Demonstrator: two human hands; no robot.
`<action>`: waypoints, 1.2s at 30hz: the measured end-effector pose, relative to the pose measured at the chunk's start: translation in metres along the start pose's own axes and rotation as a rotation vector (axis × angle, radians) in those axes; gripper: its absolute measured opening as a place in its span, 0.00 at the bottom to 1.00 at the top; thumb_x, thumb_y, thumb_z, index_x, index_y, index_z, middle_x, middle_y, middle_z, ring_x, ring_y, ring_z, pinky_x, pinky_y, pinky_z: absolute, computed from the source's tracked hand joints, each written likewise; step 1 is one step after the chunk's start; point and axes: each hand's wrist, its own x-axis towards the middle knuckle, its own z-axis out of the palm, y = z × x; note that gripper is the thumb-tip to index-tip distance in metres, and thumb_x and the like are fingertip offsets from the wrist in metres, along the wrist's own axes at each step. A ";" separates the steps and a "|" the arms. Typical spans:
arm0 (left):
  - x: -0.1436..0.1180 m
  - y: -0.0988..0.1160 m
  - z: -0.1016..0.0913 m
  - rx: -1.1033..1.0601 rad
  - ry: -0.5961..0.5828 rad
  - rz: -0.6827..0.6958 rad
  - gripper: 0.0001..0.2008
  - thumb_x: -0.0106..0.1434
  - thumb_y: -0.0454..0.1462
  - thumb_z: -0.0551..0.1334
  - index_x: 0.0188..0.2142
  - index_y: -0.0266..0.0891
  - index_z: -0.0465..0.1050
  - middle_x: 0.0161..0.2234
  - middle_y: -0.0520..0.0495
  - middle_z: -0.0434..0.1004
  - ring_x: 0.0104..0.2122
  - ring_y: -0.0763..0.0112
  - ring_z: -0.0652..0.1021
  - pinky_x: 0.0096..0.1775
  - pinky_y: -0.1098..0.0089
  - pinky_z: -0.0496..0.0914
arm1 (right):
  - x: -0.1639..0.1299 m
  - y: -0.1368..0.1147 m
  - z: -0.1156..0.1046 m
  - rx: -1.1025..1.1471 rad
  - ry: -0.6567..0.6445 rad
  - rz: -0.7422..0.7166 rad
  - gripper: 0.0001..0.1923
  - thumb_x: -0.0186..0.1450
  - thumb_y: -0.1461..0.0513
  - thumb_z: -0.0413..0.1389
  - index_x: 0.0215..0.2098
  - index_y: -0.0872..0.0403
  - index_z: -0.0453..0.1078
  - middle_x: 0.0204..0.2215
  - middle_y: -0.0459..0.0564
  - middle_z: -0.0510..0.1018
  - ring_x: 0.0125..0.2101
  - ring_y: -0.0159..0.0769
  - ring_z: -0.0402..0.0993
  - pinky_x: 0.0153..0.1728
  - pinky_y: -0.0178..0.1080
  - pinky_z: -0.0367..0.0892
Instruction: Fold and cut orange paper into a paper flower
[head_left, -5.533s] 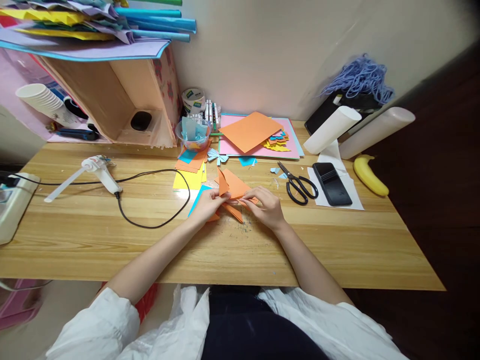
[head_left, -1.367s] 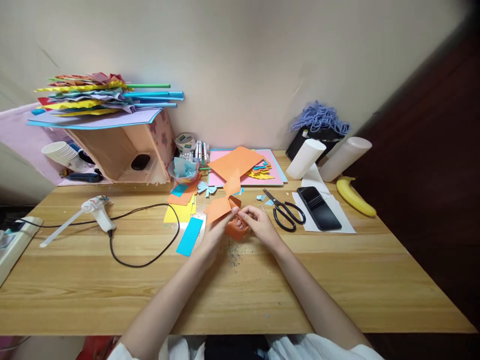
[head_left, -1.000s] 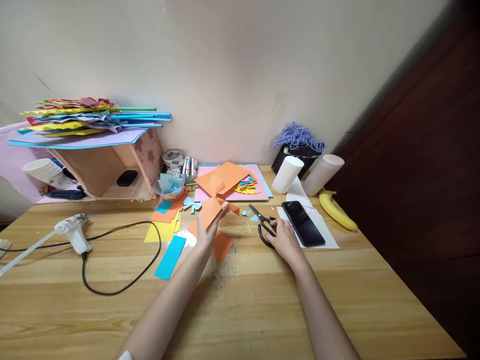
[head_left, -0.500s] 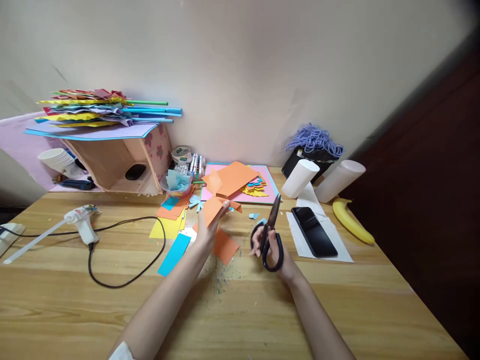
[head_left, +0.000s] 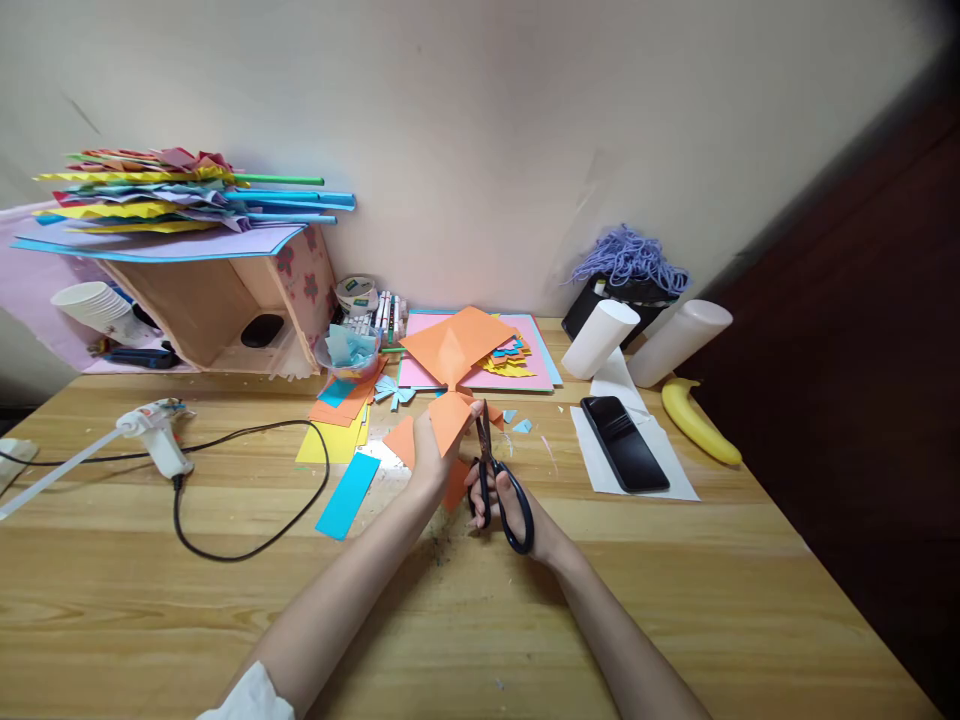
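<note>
My left hand [head_left: 429, 462] holds up a folded orange paper piece [head_left: 448, 418] above the wooden table [head_left: 675, 590]. My right hand [head_left: 517, 505] grips black scissors [head_left: 496, 480] by the handles. Their blades point up and touch the right edge of the orange paper. Another orange flap [head_left: 400, 440] of the same paper sticks out to the left of my left hand.
A blue paper strip [head_left: 348, 482] and yellow paper [head_left: 328, 441] lie left of my hands. A glue gun [head_left: 154, 448] with a black cord is further left. A phone [head_left: 624, 443] on white paper, a banana [head_left: 699, 423], two white rolls and a paper stack [head_left: 465, 345] are behind.
My right hand let go of the orange paper, reached right, picked up the scissors and brought them left to the paper held in my left hand.
</note>
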 end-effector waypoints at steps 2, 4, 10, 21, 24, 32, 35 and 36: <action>-0.002 0.002 0.002 0.010 -0.009 -0.020 0.16 0.47 0.46 0.66 0.20 0.37 0.65 0.20 0.53 0.65 0.21 0.75 0.65 0.25 0.73 0.58 | 0.001 0.001 -0.003 -0.007 0.015 0.000 0.30 0.59 0.37 0.40 0.36 0.55 0.59 0.23 0.43 0.62 0.21 0.27 0.64 0.28 0.37 0.69; -0.003 0.003 0.002 0.030 -0.016 -0.027 0.17 0.47 0.46 0.67 0.19 0.37 0.64 0.19 0.53 0.64 0.20 0.75 0.64 0.24 0.73 0.58 | 0.001 0.002 -0.005 -0.016 0.032 -0.006 0.31 0.58 0.37 0.39 0.36 0.55 0.59 0.23 0.43 0.63 0.21 0.28 0.64 0.28 0.37 0.69; -0.002 0.002 0.001 0.056 -0.047 0.018 0.17 0.49 0.45 0.66 0.17 0.37 0.63 0.17 0.54 0.62 0.19 0.76 0.62 0.24 0.73 0.57 | 0.001 0.001 -0.006 -0.047 0.048 -0.037 0.31 0.59 0.37 0.39 0.35 0.55 0.59 0.22 0.42 0.62 0.20 0.27 0.64 0.27 0.36 0.68; 0.000 0.003 0.003 0.053 -0.048 -0.082 0.18 0.46 0.46 0.68 0.17 0.37 0.63 0.16 0.55 0.61 0.18 0.78 0.60 0.22 0.74 0.54 | 0.003 0.016 -0.005 -0.111 0.111 -0.042 0.34 0.53 0.33 0.40 0.32 0.53 0.57 0.16 0.38 0.60 0.15 0.27 0.62 0.20 0.33 0.65; 0.001 0.002 0.002 0.037 -0.074 -0.063 0.18 0.46 0.46 0.67 0.17 0.37 0.63 0.16 0.56 0.59 0.18 0.78 0.59 0.22 0.74 0.54 | 0.003 0.017 -0.004 -0.137 0.127 -0.059 0.34 0.52 0.33 0.40 0.31 0.53 0.57 0.16 0.38 0.60 0.15 0.27 0.61 0.19 0.33 0.65; -0.002 0.007 0.001 -0.015 -0.103 -0.071 0.16 0.46 0.44 0.68 0.19 0.36 0.65 0.18 0.55 0.59 0.19 0.79 0.58 0.22 0.74 0.53 | 0.003 0.016 -0.002 -0.131 0.149 -0.067 0.33 0.51 0.33 0.44 0.30 0.53 0.57 0.15 0.38 0.59 0.13 0.26 0.59 0.16 0.32 0.64; -0.001 0.006 0.000 -0.043 -0.108 -0.079 0.14 0.47 0.43 0.68 0.20 0.36 0.67 0.19 0.55 0.59 0.20 0.79 0.58 0.23 0.74 0.53 | 0.002 0.014 -0.002 -0.152 0.159 -0.069 0.32 0.51 0.33 0.44 0.30 0.53 0.57 0.15 0.37 0.59 0.13 0.25 0.58 0.15 0.31 0.63; -0.001 0.005 0.000 -0.050 -0.115 -0.076 0.14 0.47 0.43 0.68 0.21 0.36 0.67 0.19 0.55 0.59 0.20 0.79 0.58 0.23 0.74 0.53 | 0.002 0.014 -0.002 -0.164 0.162 -0.072 0.32 0.51 0.33 0.44 0.30 0.53 0.56 0.15 0.37 0.59 0.13 0.25 0.58 0.15 0.31 0.62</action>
